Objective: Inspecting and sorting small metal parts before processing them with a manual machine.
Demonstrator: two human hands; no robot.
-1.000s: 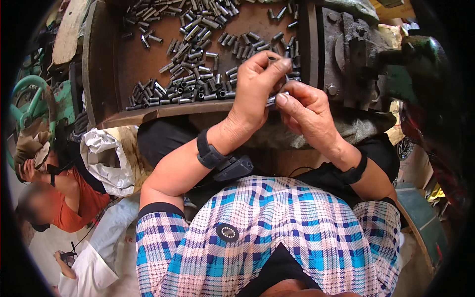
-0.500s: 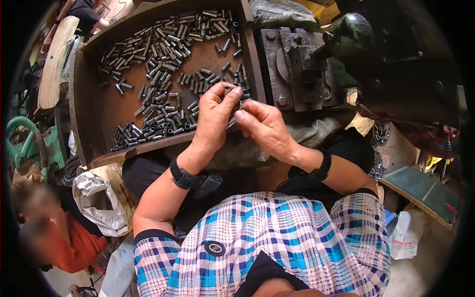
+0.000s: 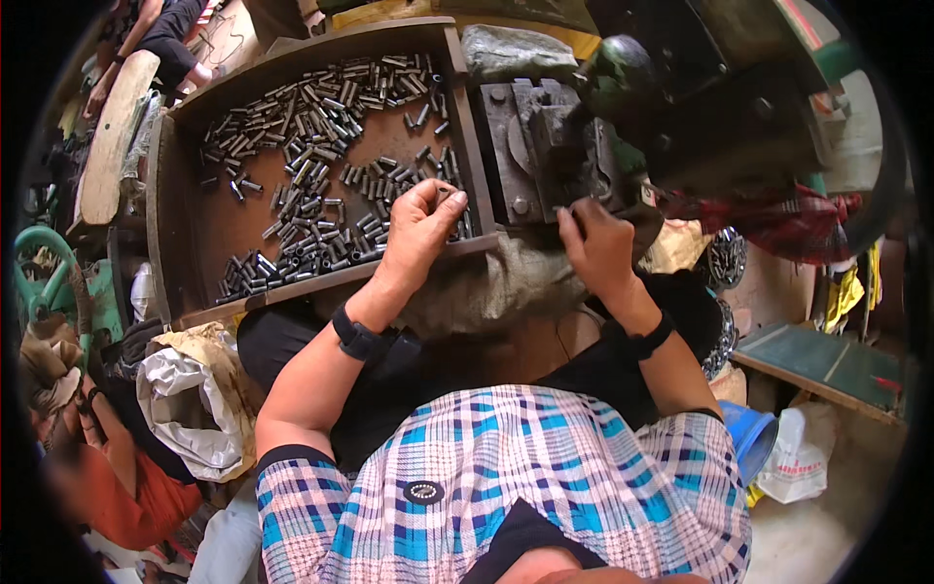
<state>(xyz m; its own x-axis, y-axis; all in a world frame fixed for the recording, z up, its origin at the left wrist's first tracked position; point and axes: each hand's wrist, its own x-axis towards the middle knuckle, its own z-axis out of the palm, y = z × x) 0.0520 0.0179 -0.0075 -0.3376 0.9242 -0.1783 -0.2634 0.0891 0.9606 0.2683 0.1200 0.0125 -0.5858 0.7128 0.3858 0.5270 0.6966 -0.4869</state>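
My left hand (image 3: 418,234) is closed on a short metal tube (image 3: 445,193), whose open end shows between thumb and forefinger. It is raised over the near right corner of a wooden tray (image 3: 219,229), where many loose metal tubes (image 3: 321,165) lie in heaps and loose rows. To the right, my right hand (image 3: 600,251) reaches up to the near edge of a dark, greasy machine (image 3: 545,127) with a bolted metal bed. Its fingers are drawn together in a pinch; whatever may be in them is too small to make out.
A grey cloth (image 3: 467,282) hangs below the tray's near edge. Beside my left arm stands an open white sack (image 3: 185,399), with a person in orange (image 3: 146,496) nearby. A green board (image 3: 822,360), a blue bucket (image 3: 744,428) and a white bag (image 3: 798,453) are at the right.
My right hand has parted from the left and moved right to the machine's near edge. The left hand stays over the tray corner with the metal tube. The view has shifted slightly.
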